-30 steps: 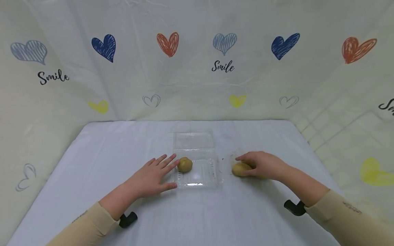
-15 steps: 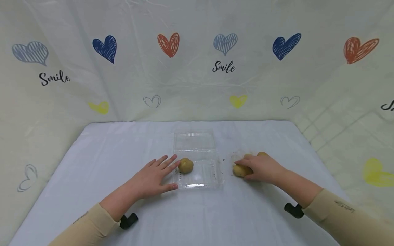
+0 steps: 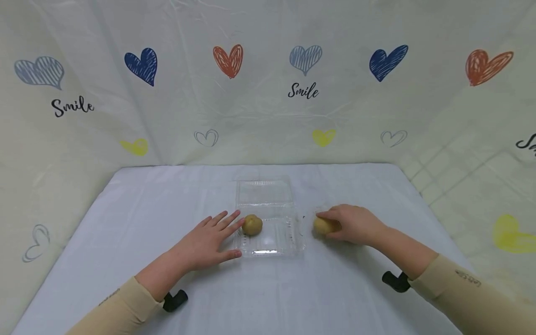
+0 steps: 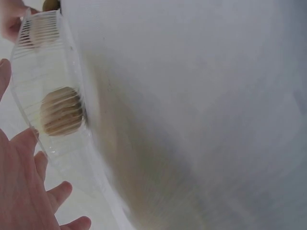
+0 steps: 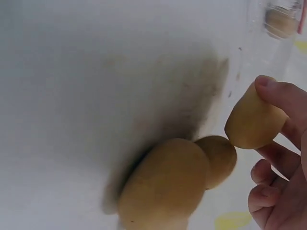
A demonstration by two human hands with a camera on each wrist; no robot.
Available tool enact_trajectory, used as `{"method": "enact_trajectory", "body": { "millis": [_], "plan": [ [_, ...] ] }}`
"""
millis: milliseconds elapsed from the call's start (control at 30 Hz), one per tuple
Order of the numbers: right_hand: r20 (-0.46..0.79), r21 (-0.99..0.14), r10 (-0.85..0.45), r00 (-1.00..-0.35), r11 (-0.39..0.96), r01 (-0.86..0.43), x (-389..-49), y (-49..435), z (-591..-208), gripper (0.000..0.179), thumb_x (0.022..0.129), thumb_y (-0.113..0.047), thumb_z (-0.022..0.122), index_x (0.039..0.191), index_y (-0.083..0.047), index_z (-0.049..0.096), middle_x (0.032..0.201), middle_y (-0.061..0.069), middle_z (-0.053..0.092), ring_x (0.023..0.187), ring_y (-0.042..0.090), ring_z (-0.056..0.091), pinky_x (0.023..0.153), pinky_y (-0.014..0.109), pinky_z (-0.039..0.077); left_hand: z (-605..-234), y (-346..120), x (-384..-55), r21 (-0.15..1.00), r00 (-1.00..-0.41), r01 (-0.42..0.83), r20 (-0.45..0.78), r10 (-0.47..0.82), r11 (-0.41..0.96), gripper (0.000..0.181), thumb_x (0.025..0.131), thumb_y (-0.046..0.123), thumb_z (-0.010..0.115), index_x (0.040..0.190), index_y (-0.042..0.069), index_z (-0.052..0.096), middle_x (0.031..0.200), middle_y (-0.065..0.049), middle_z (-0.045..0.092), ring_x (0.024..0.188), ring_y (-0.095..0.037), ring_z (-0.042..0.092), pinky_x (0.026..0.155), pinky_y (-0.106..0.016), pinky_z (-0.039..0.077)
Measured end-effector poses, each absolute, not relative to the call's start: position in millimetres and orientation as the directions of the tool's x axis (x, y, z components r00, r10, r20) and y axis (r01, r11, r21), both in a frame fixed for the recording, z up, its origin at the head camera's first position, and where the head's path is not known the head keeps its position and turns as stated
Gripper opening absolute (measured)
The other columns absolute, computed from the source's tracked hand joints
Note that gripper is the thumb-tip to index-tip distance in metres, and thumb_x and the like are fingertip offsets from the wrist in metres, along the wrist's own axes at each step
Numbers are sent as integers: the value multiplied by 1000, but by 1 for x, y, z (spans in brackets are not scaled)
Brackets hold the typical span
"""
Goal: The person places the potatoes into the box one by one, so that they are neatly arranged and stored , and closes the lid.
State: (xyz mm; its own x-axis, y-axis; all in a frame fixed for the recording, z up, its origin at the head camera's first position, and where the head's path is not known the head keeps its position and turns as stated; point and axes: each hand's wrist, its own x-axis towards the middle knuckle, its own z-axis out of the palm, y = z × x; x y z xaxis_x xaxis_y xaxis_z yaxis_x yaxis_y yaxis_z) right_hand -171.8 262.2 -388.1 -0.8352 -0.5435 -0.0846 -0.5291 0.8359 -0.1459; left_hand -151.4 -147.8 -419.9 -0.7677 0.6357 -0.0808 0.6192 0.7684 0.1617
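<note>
A clear plastic box [image 3: 278,237] lies with its lid [image 3: 264,191] folded back on the table. Inside, near its left wall, sits one round potato [image 3: 252,225], seen through the ribbed side in the left wrist view. Fingers spread, my left hand [image 3: 205,244] rests at the box's left edge. My right hand [image 3: 356,224] pinches another potato [image 5: 256,120] between thumb and fingers, to the right of the box. Below it in the right wrist view lie a large potato [image 5: 165,184] and a smaller potato [image 5: 218,160], mostly hidden by the hand in the head view.
A white cloth [image 3: 268,293] covers the table. Brown dirt crumbs [image 5: 211,96] and smudges mark it beside the potatoes. A pale curtain [image 3: 268,107] printed with hearts hangs behind the table. Each wrist carries a black camera mount [image 3: 175,300].
My right hand has shifted over the potatoes, first toward me, then back and slightly left, and now grips one. My left hand and the potato in the box have stayed put.
</note>
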Motion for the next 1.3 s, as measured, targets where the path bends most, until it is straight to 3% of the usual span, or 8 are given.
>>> {"method": "enact_trajectory", "body": {
  "millis": [367, 733, 867, 1000, 1300],
  "plan": [
    [-86, -295, -514, -853, 831, -471, -174, 238, -364, 52, 85, -34, 78, 134, -22, 65, 106, -15, 66, 92, 8, 57, 80, 33, 50, -422, -147, -152, 177, -772, 615, -68, 633, 769, 84, 93, 70, 47, 160, 29, 17, 166, 2, 12, 150, -32, 17, 116, -56, 22],
    [-120, -341, -652, -749, 735, -586, -182, 200, -361, 51, 85, -31, 78, 133, -16, 65, 110, -11, 67, 92, 10, 60, 84, 32, 50, -423, -148, -152, 178, -772, 615, -60, 632, 768, 85, 92, 73, 44, 160, 31, 16, 166, 4, 11, 150, -32, 17, 117, -56, 22],
    [-129, -307, -698, -704, 703, -641, -186, 184, -368, 50, 84, -33, 78, 129, -14, 67, 104, -12, 68, 85, 8, 58, 81, 31, 48, -423, -148, -153, 176, -771, 616, -64, 633, 768, 85, 91, 75, 42, 160, 31, 16, 166, 5, 10, 150, -31, 16, 117, -56, 22],
    [-146, -270, -733, -664, 675, -686, -189, 169, -375, 45, 85, -34, 77, 125, -15, 70, 103, -12, 71, 83, 2, 56, 86, 34, 44, -424, -148, -153, 183, -769, 617, -65, 636, 765, 85, 92, 74, 43, 160, 31, 16, 167, 4, 11, 150, -31, 16, 117, -56, 22],
    [-237, -293, -726, -646, 687, -665, -190, 145, -393, 45, 86, -38, 78, 125, -18, 70, 105, -12, 70, 81, 3, 56, 77, 25, 49, -422, -147, -151, 185, -776, 609, -67, 628, 772, 86, 91, 75, 43, 160, 31, 17, 166, 4, 11, 150, -32, 17, 117, -56, 22]
  ]
}}
